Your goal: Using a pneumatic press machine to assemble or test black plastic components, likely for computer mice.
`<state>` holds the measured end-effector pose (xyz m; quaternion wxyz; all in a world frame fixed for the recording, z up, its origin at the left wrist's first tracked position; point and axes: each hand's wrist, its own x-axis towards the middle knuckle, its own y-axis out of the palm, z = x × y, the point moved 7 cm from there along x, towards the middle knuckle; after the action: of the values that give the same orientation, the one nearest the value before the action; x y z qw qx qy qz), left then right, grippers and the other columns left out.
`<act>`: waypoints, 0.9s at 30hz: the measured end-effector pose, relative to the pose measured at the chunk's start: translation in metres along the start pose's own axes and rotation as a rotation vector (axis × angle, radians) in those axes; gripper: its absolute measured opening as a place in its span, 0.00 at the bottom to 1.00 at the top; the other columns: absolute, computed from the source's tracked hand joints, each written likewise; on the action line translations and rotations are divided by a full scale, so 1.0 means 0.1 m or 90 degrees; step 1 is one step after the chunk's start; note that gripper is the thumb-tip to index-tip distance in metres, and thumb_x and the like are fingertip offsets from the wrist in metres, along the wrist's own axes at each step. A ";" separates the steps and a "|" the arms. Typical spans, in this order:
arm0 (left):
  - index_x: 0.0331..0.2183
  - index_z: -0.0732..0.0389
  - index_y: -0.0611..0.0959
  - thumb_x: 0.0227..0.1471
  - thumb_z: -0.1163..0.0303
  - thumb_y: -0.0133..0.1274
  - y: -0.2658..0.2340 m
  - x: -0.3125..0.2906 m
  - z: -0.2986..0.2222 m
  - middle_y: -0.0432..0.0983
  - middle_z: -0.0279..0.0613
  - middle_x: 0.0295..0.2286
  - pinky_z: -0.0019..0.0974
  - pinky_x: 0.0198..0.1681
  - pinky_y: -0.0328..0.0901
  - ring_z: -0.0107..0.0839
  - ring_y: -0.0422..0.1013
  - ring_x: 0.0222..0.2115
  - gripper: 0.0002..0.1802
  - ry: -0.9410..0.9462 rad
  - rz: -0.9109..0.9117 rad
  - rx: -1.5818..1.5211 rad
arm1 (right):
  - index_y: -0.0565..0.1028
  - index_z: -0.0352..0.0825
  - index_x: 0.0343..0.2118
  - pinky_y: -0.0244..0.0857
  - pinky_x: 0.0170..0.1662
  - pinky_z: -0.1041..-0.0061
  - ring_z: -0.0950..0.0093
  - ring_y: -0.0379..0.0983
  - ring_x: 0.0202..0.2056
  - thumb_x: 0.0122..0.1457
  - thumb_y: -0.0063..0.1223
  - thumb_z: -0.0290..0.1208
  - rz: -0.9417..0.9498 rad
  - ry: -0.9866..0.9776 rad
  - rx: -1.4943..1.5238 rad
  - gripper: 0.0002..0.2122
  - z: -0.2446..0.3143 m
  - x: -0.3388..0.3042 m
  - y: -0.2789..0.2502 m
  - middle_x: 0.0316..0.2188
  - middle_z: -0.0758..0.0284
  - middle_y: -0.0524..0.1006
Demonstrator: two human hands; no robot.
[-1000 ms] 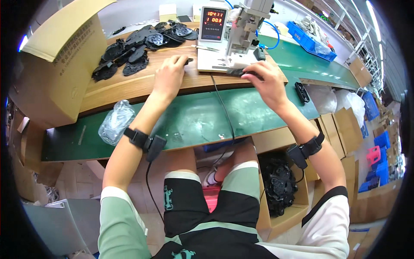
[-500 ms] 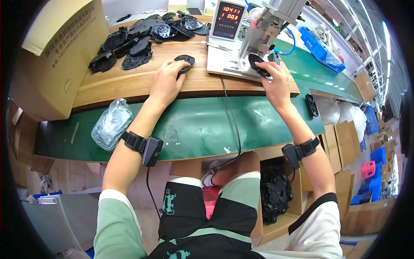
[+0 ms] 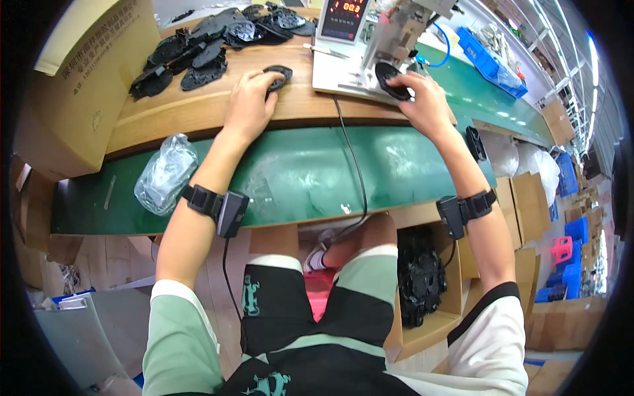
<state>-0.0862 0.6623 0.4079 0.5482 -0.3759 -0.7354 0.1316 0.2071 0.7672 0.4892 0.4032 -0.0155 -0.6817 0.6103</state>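
Head view: hands (image 3: pixel 249 100) each grasp a black oval part (image 3: pixel 283 74) at their inner side

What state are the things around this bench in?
Left black part: held in the left hand
Right black part: held in the right hand
Display: lit, red digits
Plastic bag: crumpled
Pile of black parts: jumbled
Lower carton: open, filled
Blue bin: open, filled

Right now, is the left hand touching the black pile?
Apart: the head view shows bare wood between the left hand and the black pile.
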 end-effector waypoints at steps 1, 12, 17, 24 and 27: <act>0.45 0.57 0.85 0.51 0.75 0.59 0.00 0.01 0.01 0.82 0.50 0.42 0.49 0.57 0.67 0.50 0.74 0.50 0.17 0.010 -0.009 0.000 | 0.83 0.39 0.44 0.73 0.48 0.62 0.58 0.80 0.43 0.45 0.59 0.20 -0.036 -0.025 -0.035 0.19 0.09 -0.05 0.02 0.41 0.61 0.83; 0.48 0.61 0.83 0.59 0.67 0.58 0.03 0.12 0.00 0.82 0.56 0.41 0.48 0.49 0.69 0.54 0.76 0.44 0.16 0.025 0.021 -0.012 | 0.80 0.36 0.36 0.69 0.49 0.56 0.53 0.78 0.44 0.49 0.51 0.16 -0.053 0.054 -0.108 0.13 0.20 0.02 0.02 0.37 0.56 0.82; 0.47 0.61 0.81 0.60 0.68 0.58 -0.04 0.17 -0.11 0.82 0.54 0.39 0.49 0.49 0.68 0.55 0.75 0.43 0.15 0.029 -0.033 -0.050 | 0.80 0.34 0.36 0.68 0.50 0.56 0.52 0.76 0.46 0.48 0.51 0.15 -0.089 0.057 -0.079 0.13 0.05 -0.03 0.12 0.37 0.54 0.80; 0.49 0.63 0.78 0.56 0.77 0.53 -0.09 0.05 -0.07 0.79 0.56 0.40 0.49 0.51 0.66 0.54 0.72 0.45 0.17 -0.030 -0.014 -0.097 | 0.81 0.39 0.37 0.73 0.46 0.57 0.55 0.79 0.41 0.53 0.51 0.16 -0.131 0.080 -0.093 0.13 0.16 -0.10 0.17 0.36 0.61 0.81; 0.50 0.63 0.78 0.56 0.78 0.52 -0.11 0.07 0.00 0.80 0.57 0.41 0.49 0.51 0.68 0.55 0.74 0.46 0.18 -0.019 -0.028 -0.095 | 0.81 0.38 0.39 0.74 0.47 0.58 0.57 0.79 0.42 0.53 0.52 0.15 -0.126 0.087 -0.096 0.13 0.22 -0.10 0.15 0.37 0.62 0.81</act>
<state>-0.0915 0.6595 0.4196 0.5104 -0.3975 -0.7594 0.0698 0.1947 0.7479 0.4726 0.5044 -0.0202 -0.6947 0.5124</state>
